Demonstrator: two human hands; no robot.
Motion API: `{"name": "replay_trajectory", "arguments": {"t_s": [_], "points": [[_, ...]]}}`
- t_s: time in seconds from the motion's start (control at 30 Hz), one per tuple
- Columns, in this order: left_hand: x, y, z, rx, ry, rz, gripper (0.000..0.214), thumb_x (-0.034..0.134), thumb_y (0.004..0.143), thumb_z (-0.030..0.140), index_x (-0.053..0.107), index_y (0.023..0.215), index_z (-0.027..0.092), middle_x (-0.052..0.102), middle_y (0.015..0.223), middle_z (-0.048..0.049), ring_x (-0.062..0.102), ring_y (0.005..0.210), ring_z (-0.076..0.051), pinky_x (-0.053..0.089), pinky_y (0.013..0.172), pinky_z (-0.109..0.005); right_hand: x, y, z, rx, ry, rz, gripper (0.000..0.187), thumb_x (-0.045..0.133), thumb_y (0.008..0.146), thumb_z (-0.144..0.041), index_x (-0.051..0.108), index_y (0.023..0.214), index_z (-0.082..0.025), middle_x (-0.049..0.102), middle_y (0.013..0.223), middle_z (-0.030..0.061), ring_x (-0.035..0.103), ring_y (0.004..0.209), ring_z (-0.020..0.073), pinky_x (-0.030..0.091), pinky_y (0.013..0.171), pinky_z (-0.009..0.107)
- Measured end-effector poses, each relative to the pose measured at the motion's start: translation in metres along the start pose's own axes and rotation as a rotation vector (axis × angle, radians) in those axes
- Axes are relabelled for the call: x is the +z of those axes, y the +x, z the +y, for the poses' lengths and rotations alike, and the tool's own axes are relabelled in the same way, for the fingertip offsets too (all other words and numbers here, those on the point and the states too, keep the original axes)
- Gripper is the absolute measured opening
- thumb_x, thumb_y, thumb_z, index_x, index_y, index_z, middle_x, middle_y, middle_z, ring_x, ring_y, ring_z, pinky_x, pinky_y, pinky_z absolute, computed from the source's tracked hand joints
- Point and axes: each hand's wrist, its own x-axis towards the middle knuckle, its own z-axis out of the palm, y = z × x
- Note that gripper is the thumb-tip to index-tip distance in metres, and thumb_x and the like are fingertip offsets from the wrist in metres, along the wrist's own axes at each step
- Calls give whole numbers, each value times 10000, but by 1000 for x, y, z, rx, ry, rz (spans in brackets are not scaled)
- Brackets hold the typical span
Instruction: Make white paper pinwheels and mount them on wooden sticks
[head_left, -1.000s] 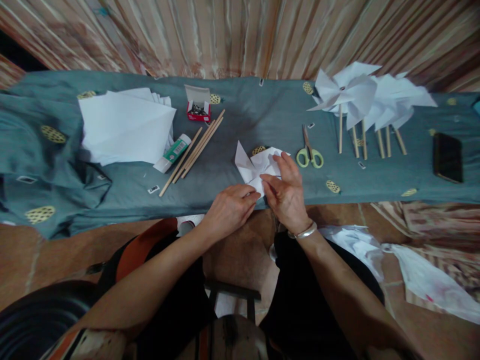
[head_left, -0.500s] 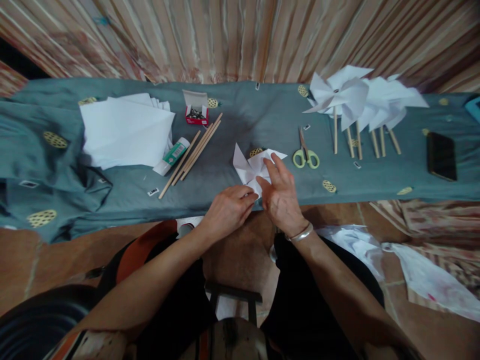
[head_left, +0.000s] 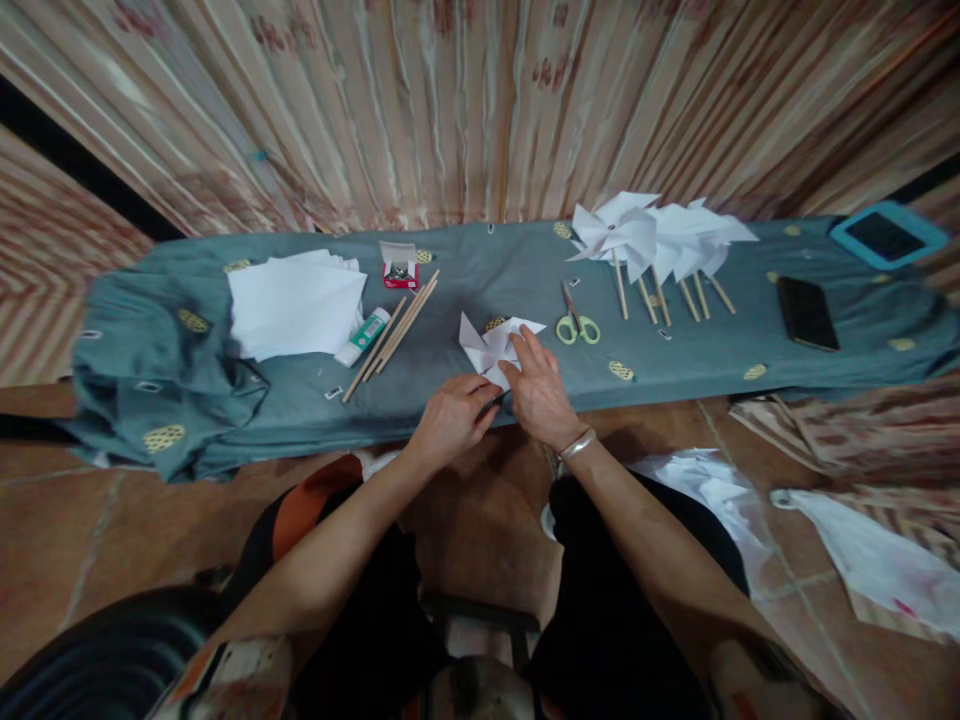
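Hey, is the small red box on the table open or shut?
Open: the red box's pale lid flap is raised, and small metallic pieces show inside.

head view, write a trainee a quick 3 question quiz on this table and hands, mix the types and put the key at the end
1. Multiple choice: What do the left hand and right hand both touch?
A) the green-handled scissors
B) the folded paper
C) the black phone

2. True or false: The red box stands with its top flap raised.

3. Fill in: The silver bracelet is worn on the ____ wrist.

Key: 1. B; 2. True; 3. right
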Motion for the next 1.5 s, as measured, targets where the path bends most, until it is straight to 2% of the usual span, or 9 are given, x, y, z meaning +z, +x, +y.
{"name": "replay_trajectory", "arguments": {"t_s": [0.17,0.33,0.63,0.73,0.87,0.97,1.23,1.37,1.5], "points": [[-7,-2,3,-45,10,108,237,564,869,200,678,1071,152,689,1025,-104,603,970,-222,514,873,-427,2,3,-3,27,3,-8,348,393,850,-49,630,1104,-72,367,1488,256,152,1470,346,273,1094,505],[-14,-11,8,-183,-104,260,224,596,841,191,690,1044,169,715,984,-77,633,933,-196,533,857,-400,-1,8,-5,5,-16,-31,274,428,849,-62,657,998,-56,370,1480,276,164,1466,349,263,1098,503],[-34,-40,48,-219,-161,304,191,592,843,153,697,1003,143,734,978,-90,677,928,-185,555,860,-363,0,8,-15,40,8,-2,277,421,863,-65,666,991,-38,398,1460,285,207,1453,336,273,1096,506],[-26,-58,65,-163,-157,197,194,586,835,130,712,976,174,736,943,-73,677,919,-189,564,845,-357,1,6,-15,34,3,7,298,395,876,-65,657,1005,-3,399,1453,289,200,1453,344,260,1110,484],[-7,-70,78,-72,-125,-80,181,568,837,104,725,903,166,729,857,-60,682,817,-165,565,769,-287,2,7,-15,33,-3,6,314,375,886,-55,656,1018,-5,404,1457,272,201,1455,333,262,1111,463],[-4,-52,71,-34,-146,-85,189,574,835,115,727,931,173,729,902,-69,676,832,-174,554,784,-293,5,9,-14,32,2,10,314,376,879,-41,663,1006,-24,403,1466,259,200,1459,313,259,1115,463],[-37,31,7,-244,-359,344,180,575,829,210,748,874,189,732,891,-66,660,808,-180,510,782,-298,16,12,-9,13,69,76,344,375,859,-54,676,1022,-78,442,1457,233,228,1454,296,258,1115,504],[-32,36,-19,-389,-498,461,163,612,772,232,759,829,193,734,847,-52,645,756,-176,497,741,-300,17,13,-8,-7,72,92,341,367,834,-22,670,980,-79,458,1443,236,233,1453,299,269,1107,504],[-32,36,-21,-485,-843,505,163,693,705,268,763,831,192,746,854,-50,656,807,-176,492,803,-308,15,11,-7,-21,62,80,310,390,815,-15,659,957,-75,463,1437,239,234,1453,310,276,1103,486]]}}
